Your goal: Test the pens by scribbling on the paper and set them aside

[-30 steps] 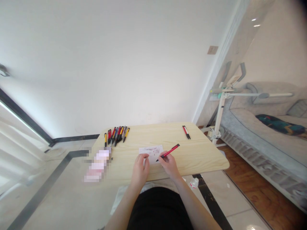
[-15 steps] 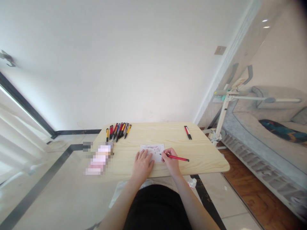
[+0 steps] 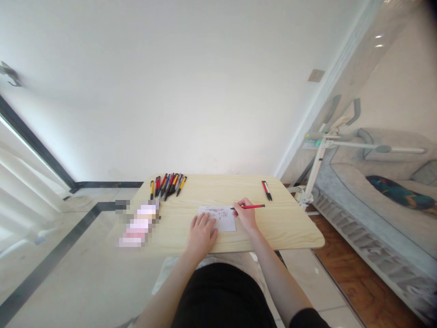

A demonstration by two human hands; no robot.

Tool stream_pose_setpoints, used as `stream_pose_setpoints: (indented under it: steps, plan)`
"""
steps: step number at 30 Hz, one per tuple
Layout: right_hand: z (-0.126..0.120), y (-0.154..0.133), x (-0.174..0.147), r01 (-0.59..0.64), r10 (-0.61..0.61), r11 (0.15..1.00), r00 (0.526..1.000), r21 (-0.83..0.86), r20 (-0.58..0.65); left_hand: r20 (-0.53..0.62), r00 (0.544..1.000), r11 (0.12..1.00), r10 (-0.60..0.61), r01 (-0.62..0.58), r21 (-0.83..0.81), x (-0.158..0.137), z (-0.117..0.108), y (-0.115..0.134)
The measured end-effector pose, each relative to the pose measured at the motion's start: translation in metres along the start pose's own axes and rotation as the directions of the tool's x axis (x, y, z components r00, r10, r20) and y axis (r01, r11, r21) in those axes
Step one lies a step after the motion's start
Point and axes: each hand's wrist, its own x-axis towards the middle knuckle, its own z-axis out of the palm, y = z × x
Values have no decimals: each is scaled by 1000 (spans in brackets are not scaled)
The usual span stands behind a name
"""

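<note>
A small white sheet of paper [image 3: 226, 223] with dark and reddish scribbles lies near the front middle of the table. My left hand [image 3: 201, 233] rests flat on its left part, fingers stretched and slightly spread. In a writing grip, my right hand [image 3: 246, 217] pinches a red pen [image 3: 255, 207] with a black tip and end. The tip points left, at the upper right edge of the paper; whether it touches I cannot tell.
Several pens [image 3: 168, 186] in red, yellow, blue and black lie at the back left of the pale wooden table [image 3: 218, 189]. A red pen and a white pen [image 3: 268, 190] lie at the right. A blurred patch [image 3: 138, 224] covers the left edge. Exercise equipment [image 3: 317, 159] stands beyond.
My right hand has moved up with the red pen, from the paper's right side to its upper right edge. My left hand stays on the paper.
</note>
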Motion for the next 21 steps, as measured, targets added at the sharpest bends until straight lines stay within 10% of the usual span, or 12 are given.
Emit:
stream_pose_setpoints:
  steps: [21]
  plan:
    - [6, 0, -3, 80, -60, 966, 994, -245, 86, 1, 1000, 1000, 6, -6, 6, 0, -1, 1]
